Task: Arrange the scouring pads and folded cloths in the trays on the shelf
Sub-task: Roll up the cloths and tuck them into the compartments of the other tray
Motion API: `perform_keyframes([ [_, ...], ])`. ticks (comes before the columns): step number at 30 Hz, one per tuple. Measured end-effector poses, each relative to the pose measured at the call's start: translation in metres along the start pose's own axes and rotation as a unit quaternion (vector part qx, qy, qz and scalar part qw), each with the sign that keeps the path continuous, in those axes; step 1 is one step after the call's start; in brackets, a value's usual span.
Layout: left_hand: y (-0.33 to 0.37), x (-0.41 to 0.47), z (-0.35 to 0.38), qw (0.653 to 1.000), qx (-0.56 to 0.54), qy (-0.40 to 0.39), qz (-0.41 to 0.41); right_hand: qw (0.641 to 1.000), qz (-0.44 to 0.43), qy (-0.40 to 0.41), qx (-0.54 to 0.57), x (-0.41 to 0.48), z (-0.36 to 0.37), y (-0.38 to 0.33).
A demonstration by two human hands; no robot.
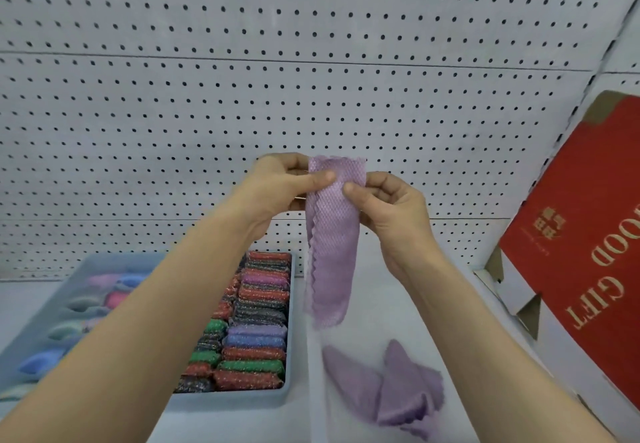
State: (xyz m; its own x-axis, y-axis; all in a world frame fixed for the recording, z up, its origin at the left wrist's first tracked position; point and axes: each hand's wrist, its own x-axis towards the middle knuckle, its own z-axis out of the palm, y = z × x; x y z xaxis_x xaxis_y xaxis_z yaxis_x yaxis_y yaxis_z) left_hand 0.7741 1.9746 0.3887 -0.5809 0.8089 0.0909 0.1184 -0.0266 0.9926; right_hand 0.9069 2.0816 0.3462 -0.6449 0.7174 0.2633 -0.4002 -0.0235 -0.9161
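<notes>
In the head view, a purple cloth (334, 234) with a mesh-like weave is held up in front of the pegboard wall (242, 61), folded lengthwise into a narrow strip and hanging straight down. Its upper left edge is pinched by the left hand (277, 186), thumb laid on the front face and the other fingers curled behind. Its right edge, slightly lower, is pinched by the right hand (384, 207) between thumb and forefinger, the remaining fingers curled loosely toward the palm. A scalloped border is seen along the cloth's left side; the lower end is blurred and hangs clear above the shelf (381, 304).

Below the held strip and between the two forearms, loose purple cloths (388, 387) are seen lying crumpled on the shelf surface, their count not readable through the blur.

To the left, a pale blue tray (228, 399) is set on the shelf, partly covered by the left forearm. Its right part is packed with glittery scouring pads (256, 321) in red, green, purple, blue and dark tones, stood on edge in tight rows. In its left part, folded cloths (104, 290) in blue, pink and lilac can be made out, though blurred.

At the right edge, a red carton (588, 252) printed with gold lettering is leaned at a tilt against the wall, its white flaps opened toward the shelf
</notes>
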Motion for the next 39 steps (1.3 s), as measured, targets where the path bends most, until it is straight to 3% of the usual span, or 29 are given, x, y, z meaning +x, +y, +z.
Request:
perform_keyframes([
  [3,-0.002,-0.003,-0.001,0.999,-0.045,-0.003,-0.005,1.0,-0.003,-0.026,0.006,0.001,-0.002,0.009],
  [8,0.005,0.0,-0.007,0.999,-0.051,-0.014,-0.003,0.977,0.118,-0.171,-0.05,-0.01,-0.01,0.04],
  [12,0.004,0.003,-0.014,0.998,-0.054,0.016,0.002,0.976,0.169,-0.136,-0.033,-0.019,-0.014,0.049],
  [17,-0.002,0.005,-0.015,0.993,-0.111,0.04,-0.005,0.964,0.21,-0.162,0.019,-0.026,-0.011,0.055],
  [23,-0.011,0.008,-0.023,0.996,-0.055,0.071,0.0,0.969,0.208,-0.119,0.05,-0.029,-0.01,0.061],
  [31,-0.015,0.013,-0.026,0.996,-0.038,0.085,-0.005,0.944,0.278,-0.175,0.012,-0.035,-0.014,0.051],
  [34,-0.023,0.014,-0.032,0.994,-0.011,0.102,-0.028,0.947,0.24,-0.211,-0.015,-0.039,-0.016,0.038],
  [39,-0.042,0.01,-0.04,0.995,0.03,0.048,-0.076,0.955,0.032,-0.231,-0.183,-0.034,-0.017,0.011],
])
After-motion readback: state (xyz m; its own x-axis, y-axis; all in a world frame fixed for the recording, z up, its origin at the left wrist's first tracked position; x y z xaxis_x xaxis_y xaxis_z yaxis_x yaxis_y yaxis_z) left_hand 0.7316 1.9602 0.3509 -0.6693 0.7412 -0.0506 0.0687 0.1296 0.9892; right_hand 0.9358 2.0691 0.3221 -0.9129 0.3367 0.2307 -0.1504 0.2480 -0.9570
